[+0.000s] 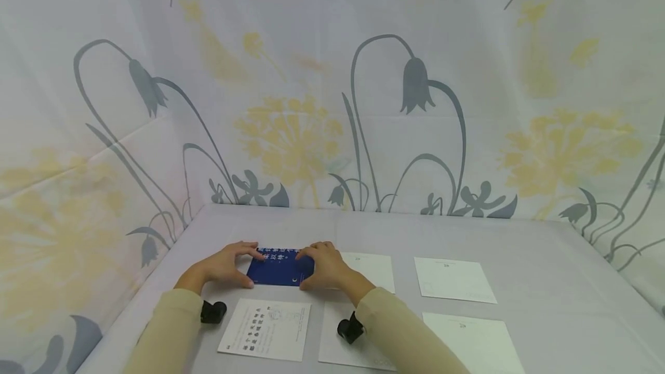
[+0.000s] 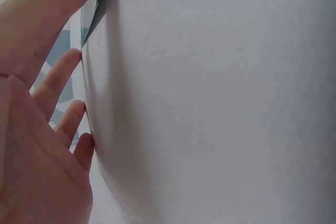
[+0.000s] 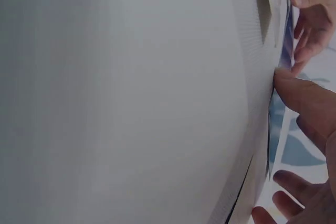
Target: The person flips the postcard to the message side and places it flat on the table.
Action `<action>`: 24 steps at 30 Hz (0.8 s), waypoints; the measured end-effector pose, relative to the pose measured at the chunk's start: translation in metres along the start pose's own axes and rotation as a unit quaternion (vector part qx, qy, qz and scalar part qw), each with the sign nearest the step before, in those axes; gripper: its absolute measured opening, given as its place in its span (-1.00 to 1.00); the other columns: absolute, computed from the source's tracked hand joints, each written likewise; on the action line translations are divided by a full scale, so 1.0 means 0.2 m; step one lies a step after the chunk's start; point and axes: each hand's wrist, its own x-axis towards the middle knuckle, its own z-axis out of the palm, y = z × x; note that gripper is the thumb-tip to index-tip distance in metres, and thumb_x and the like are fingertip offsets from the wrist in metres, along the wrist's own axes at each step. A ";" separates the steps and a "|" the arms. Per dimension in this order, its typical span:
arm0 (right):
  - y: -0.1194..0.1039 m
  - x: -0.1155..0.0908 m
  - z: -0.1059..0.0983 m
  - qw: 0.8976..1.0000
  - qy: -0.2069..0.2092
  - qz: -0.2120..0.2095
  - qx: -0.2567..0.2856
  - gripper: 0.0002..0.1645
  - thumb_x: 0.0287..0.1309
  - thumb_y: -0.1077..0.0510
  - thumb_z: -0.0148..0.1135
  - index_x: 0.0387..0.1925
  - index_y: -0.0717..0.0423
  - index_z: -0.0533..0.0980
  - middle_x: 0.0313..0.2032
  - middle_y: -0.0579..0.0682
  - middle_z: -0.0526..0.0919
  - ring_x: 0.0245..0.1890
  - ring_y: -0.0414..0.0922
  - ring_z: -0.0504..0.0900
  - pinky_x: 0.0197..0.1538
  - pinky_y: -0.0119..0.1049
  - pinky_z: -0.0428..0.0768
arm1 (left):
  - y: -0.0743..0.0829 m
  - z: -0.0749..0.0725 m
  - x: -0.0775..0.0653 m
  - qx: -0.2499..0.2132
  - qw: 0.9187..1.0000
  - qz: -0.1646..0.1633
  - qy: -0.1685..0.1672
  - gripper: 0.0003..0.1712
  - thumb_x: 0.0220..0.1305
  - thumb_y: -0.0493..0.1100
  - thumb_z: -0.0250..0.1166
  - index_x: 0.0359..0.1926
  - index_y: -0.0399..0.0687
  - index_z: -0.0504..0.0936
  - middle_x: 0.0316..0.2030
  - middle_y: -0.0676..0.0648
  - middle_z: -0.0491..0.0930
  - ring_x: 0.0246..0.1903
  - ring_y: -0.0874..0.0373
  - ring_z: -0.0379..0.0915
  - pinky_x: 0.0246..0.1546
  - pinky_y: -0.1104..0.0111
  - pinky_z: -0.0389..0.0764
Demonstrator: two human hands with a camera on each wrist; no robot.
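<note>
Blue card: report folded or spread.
Spread: in the head view, the blue card shows no fold, though the right hand covers part.

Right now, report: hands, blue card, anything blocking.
Left hand touching blue card's left end. Right hand touching its right. One white card partly hidden behind right hand.

Flower-printed fabric backdrop point(image 1: 322, 74), pale grey tabletop point(image 1: 561, 281) below

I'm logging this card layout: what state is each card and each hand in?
blue card: held at both ends, tilt unclear
left hand: holding its left end
right hand: holding its right end
lettered card: flat, lettering up
far middle white card: flat, partly hidden
near middle white card: flat, partly hidden
far right white card: flat, fully visible
near right white card: flat, cut off by frame
</note>
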 end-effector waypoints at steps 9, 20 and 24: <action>0.03 0.03 0.03 1.000 -0.009 0.016 -0.006 -0.40 -0.25 -0.07 0.53 -0.06 -0.12 0.56 0.18 0.12 0.38 0.25 0.12 0.20 0.24 0.08 0.20 | -0.02 -0.02 0.01 0.004 1.000 0.022 -0.002 -0.43 -0.20 -0.22 0.54 -0.04 -0.09 0.63 0.25 -0.34 0.24 0.28 -0.37 -0.07 0.20 -0.23 -0.04; 0.00 0.02 0.01 1.000 0.016 0.026 0.006 -0.44 -0.32 -0.02 0.58 -0.15 -0.03 0.62 0.16 0.13 0.34 0.19 0.12 0.24 0.20 0.04 0.28 | -0.01 -0.02 0.01 -0.001 1.000 0.018 -0.001 -0.42 -0.22 -0.26 0.54 -0.04 -0.12 0.62 0.25 -0.34 0.23 0.27 -0.37 -0.06 0.20 -0.23 -0.03; -0.02 0.01 0.01 0.999 0.025 0.023 0.015 -0.44 -0.35 0.05 0.60 -0.17 0.04 0.63 0.16 0.13 0.32 0.16 0.11 0.29 0.17 -0.03 0.36 | 0.00 -0.01 0.01 -0.001 1.000 0.015 0.002 -0.41 -0.23 -0.26 0.55 -0.04 -0.14 0.62 0.24 -0.34 0.25 0.26 -0.38 -0.05 0.19 -0.24 -0.01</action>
